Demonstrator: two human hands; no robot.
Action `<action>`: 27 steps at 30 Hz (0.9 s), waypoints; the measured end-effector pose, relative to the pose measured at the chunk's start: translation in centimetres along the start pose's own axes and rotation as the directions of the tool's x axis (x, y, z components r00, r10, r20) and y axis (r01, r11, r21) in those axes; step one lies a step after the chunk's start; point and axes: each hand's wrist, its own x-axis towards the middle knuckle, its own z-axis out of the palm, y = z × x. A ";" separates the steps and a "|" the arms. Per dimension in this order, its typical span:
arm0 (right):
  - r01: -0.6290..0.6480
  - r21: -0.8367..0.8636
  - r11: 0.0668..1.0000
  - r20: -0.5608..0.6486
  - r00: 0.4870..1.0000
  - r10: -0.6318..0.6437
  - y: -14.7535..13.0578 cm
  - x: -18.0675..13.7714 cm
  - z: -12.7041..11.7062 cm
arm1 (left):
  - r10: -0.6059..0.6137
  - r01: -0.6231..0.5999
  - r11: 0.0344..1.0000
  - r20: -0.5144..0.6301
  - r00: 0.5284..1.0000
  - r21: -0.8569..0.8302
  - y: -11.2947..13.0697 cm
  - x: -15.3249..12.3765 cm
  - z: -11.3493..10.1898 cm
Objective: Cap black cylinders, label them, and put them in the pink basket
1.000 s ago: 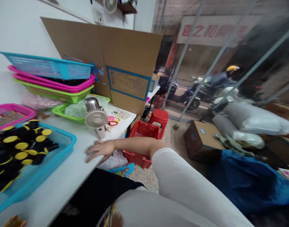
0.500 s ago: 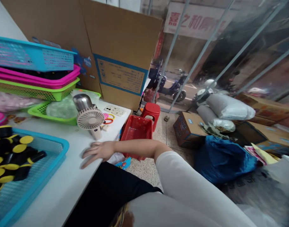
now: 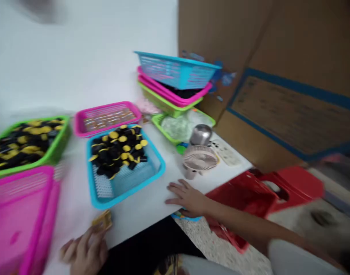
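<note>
A small golden-brown piece (image 3: 102, 221) lies on the white bench (image 3: 143, 209) just ahead of the left hand (image 3: 83, 252), its grip too blurred to tell; the right hand (image 3: 189, 198), spread flat, rests farther right.

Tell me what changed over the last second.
The camera swung left onto the table. The left hand now shows at the near edge by a small yellow piece; blur hides any grip. The right hand stayed flat on the table near the fan, the blue basket unmoved.
</note>
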 end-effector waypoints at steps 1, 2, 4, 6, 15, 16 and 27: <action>-0.001 0.012 1.000 0.004 1.000 0.001 0.3 -0.1 0.2 | 0.088 -0.080 0.984 -0.045 0.995 0.158 0.1 0.1 0.2; 0.007 0.024 1.000 0.009 1.000 -0.008 0.6 -0.3 0.3 | 0.102 -0.090 0.966 -0.037 0.994 0.241 0.3 0.4 0.3; 0.035 0.052 0.998 -0.044 0.999 -0.032 0.8 -0.4 0.3 | 0.055 -0.046 0.958 -0.025 0.998 0.281 0.7 1.1 0.5; 0.059 0.090 0.994 -0.231 0.972 -0.036 0.5 -0.1 0.0 | -0.006 0.015 0.978 -0.045 0.999 0.209 1.1 1.9 0.5; 0.001 0.089 0.996 -0.629 0.775 0.056 -5.7 14.8 -10.2 | -0.247 0.247 0.969 -0.009 0.969 0.006 4.2 2.4 -1.5; -0.008 0.091 0.996 -0.578 0.814 0.060 -5.7 18.0 -11.3 | -0.262 0.262 0.965 0.004 0.965 -0.002 4.4 2.3 -1.6; -0.425 0.022 0.905 0.037 0.905 0.424 -3.5 35.1 -10.7 | -0.236 0.210 0.970 0.283 0.930 0.120 4.8 0.5 -1.4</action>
